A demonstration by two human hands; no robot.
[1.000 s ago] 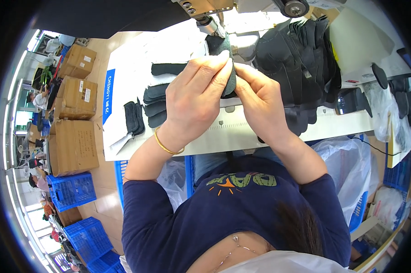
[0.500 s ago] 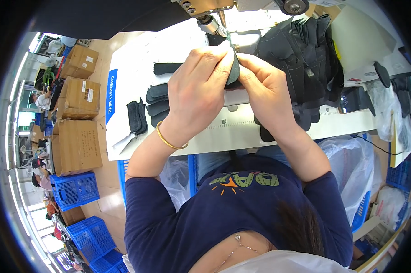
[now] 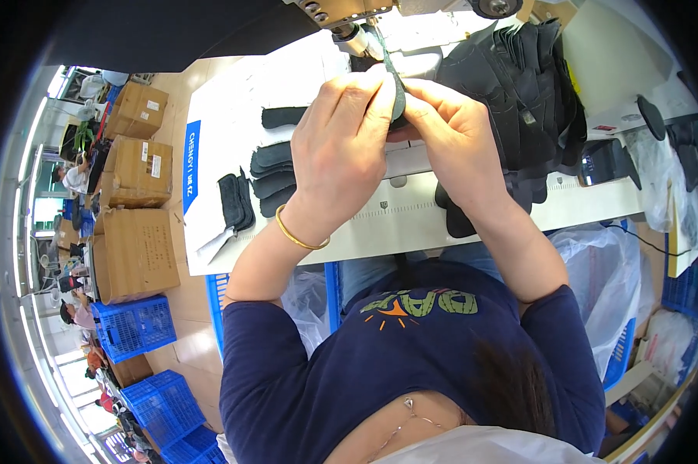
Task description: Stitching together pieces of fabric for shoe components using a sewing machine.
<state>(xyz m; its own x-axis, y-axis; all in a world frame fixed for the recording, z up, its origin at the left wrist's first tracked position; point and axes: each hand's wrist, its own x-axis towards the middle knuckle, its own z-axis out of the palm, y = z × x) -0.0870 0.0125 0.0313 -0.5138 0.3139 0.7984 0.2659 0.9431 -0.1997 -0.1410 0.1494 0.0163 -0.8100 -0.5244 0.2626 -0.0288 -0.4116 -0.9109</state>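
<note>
A dark green-black fabric piece (image 3: 397,99) stands on edge between my two hands, its far end at the needle area of a sewing machine (image 3: 356,35). My left hand (image 3: 343,135) pinches it from the left, fingers closed, a gold bangle on the wrist. From the right, the thumb and fingers of my right hand (image 3: 451,127) close on the same piece. Part of the fabric is hidden behind my fingers. Left of my left hand lie small stacks of dark fabric pieces (image 3: 271,158). A big pile of black cut pieces (image 3: 511,93) rests just beyond my right hand.
The white table (image 3: 364,232) has a ruler scale along its near edge. A small dark stack (image 3: 235,203) lies at its left. Blue crates (image 3: 136,326) and cardboard boxes (image 3: 136,251) stand on the floor to the left. Clear plastic (image 3: 596,271) lines a bin at right.
Both hands keep their grip on the fabric piece, which has moved slightly up toward the machine. The whole view has shifted a little.
</note>
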